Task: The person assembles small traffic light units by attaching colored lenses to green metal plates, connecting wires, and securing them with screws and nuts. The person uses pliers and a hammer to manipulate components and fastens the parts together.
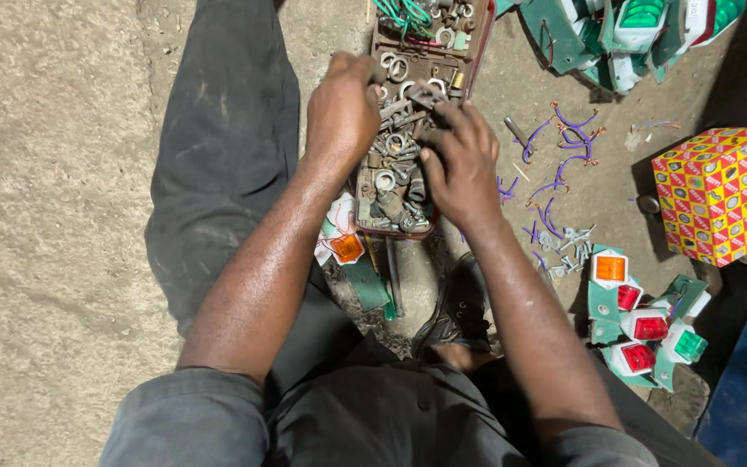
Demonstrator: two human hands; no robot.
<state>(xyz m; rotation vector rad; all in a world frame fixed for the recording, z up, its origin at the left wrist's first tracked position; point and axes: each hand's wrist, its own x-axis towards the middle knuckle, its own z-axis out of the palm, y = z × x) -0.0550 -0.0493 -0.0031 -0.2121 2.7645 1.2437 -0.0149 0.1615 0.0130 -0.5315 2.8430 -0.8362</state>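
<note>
Both hands dig in the long reddish tray [475,52] on the dirt floor, the left hand [341,108] curled over its left edge, the right hand [460,164] pinching among small, hard, likely greasy washers and bolts [391,182], best picked by fingertips, though what each holds I cannot tell.

I am looking down at an informal repair workshop on bare ground: a tray of washers and bolts [408,130] is sitting on the dirt floor [54,173], with purple wire offcuts [564,147] and coloured lamp units [641,333] lying scattered about.
</note>
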